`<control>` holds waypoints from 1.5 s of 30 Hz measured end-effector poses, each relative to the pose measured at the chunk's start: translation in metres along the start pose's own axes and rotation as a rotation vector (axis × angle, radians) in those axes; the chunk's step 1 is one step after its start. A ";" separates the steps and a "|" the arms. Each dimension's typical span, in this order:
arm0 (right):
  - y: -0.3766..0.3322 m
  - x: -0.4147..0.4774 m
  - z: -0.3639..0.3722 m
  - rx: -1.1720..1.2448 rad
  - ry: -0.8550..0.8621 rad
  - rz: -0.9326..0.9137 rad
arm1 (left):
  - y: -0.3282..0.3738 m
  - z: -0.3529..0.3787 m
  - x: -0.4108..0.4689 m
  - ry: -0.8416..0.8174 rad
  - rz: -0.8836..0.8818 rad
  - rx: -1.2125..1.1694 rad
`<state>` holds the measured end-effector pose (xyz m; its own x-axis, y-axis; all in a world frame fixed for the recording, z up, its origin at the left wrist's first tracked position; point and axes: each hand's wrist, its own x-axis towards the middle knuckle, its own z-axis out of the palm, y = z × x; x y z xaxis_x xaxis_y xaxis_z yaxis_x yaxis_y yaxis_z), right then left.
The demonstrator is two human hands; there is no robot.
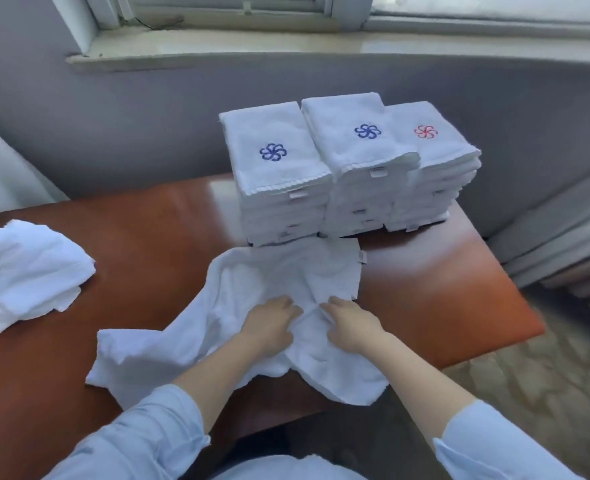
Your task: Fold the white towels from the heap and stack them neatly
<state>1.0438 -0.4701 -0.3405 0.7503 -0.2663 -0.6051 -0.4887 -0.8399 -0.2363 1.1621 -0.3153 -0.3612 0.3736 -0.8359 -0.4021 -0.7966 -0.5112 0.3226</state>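
A crumpled white towel [252, 289] lies spread on the brown table [148, 237] in front of me. My left hand [269, 323] and my right hand [352, 325] rest side by side on its middle, fingers pinching the bunched cloth. Behind the towel stand three stacks of folded white towels: the left stack [279, 188] and the middle stack [362, 168] carry a blue flower mark on top, the right stack [435, 168] a red one. A small heap of loose white towels [26, 275] sits at the table's left edge.
A grey wall and a window sill [217, 50] run behind the table. The table's right edge drops to a patterned floor [546, 375]. A pale curtain [2, 174] hangs at the far left.
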 end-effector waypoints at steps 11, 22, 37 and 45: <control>0.051 -0.016 0.019 -0.117 0.055 0.178 | 0.024 0.031 0.014 -0.215 0.047 0.263; 0.111 -0.003 -0.005 -0.070 0.127 -0.158 | 0.093 0.012 0.068 -0.030 -0.064 0.092; 0.260 -0.010 -0.046 -0.210 0.018 -0.061 | 0.202 0.027 0.135 -0.074 -0.137 0.189; 0.291 -0.007 -0.078 -0.247 -0.026 0.042 | 0.235 0.032 0.148 0.015 -0.078 -0.073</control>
<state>0.9314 -0.7492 -0.3463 0.7182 -0.2941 -0.6306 -0.3936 -0.9191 -0.0197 1.0149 -0.5526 -0.3725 0.4407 -0.7956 -0.4157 -0.7284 -0.5876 0.3523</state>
